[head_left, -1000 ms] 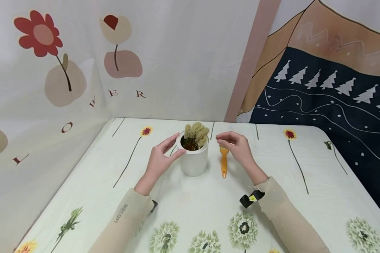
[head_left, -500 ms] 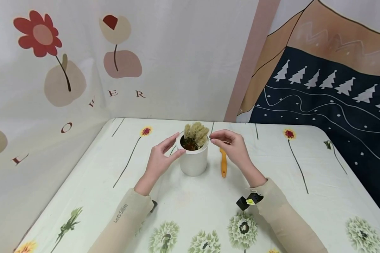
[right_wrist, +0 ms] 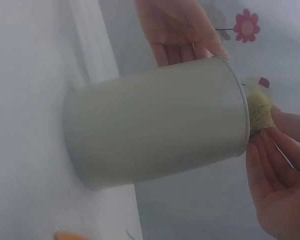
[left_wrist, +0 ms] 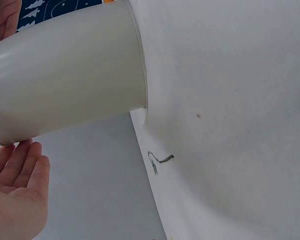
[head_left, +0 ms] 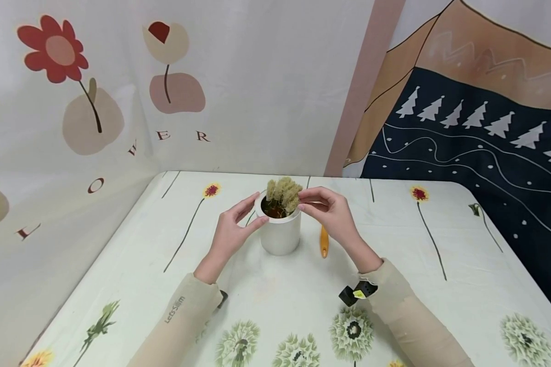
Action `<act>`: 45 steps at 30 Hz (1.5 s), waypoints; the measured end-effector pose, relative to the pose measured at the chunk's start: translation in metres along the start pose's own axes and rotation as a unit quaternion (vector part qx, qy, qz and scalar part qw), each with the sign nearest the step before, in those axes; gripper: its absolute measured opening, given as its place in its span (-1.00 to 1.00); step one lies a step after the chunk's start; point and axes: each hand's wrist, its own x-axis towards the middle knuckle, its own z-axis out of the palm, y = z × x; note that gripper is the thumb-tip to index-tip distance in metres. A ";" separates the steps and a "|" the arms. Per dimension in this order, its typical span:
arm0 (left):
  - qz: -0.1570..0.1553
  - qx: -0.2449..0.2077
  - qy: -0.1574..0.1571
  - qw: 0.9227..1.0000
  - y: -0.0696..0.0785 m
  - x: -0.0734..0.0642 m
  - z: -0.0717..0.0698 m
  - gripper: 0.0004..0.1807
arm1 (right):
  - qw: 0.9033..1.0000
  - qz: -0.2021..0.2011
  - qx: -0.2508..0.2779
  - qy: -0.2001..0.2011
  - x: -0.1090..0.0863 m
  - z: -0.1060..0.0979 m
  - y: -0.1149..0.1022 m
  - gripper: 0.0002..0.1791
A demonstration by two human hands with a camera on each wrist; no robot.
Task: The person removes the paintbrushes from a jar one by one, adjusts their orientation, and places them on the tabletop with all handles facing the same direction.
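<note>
A white cylindrical pot (head_left: 280, 237) stands upright on the table, holding a tuft of yellowish-green, dry-looking plant (head_left: 282, 193) over a brown filling. At the pot's left side is my left hand (head_left: 231, 229), its thumb and fairly straight fingers spread along the rim. The left wrist view shows those fingertips right at the rim of the pot (left_wrist: 65, 75). My right hand (head_left: 332, 214) has its thumb and fingertips around the right edge of the tuft. In the right wrist view, part of the plant (right_wrist: 260, 112) shows between the right hand's thumb and fingers.
Just right of the pot lies an orange handle (head_left: 324, 242), its upper end hidden behind the right hand. The flower-printed cloth (head_left: 275, 300) covers the table. Printed curtains (head_left: 257, 92) hang directly behind the table and along its sides.
My right hand has moved left from above the orange tool to the plant's right edge, hiding more of that tool. The left hand and the pot stay where they were.
</note>
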 end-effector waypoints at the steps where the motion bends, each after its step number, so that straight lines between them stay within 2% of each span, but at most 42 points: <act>1: 0.000 0.000 0.000 1.000 0.000 0.000 0.000 -0.34 | 1.000 -0.001 -0.002 -0.001 0.000 0.000 0.000 -0.73; 8: -0.003 0.000 0.001 1.000 0.001 0.000 0.000 -0.34 | 0.999 -0.022 -0.023 -0.007 -0.001 0.002 0.002 -0.74; 27: -0.004 -0.006 0.000 1.000 -0.001 0.001 0.000 -0.34 | 0.993 -0.071 -0.090 0.024 -0.001 0.009 0.001 -0.96; 39: -0.006 -0.005 0.000 1.000 -0.002 0.001 0.000 -0.34 | 0.990 -0.107 -0.066 0.058 -0.003 0.010 -0.001 -0.95; 45: -0.006 -0.005 0.002 1.000 -0.002 0.001 0.000 -0.34 | 0.990 -0.123 -0.040 0.059 0.001 0.008 -0.005 -0.91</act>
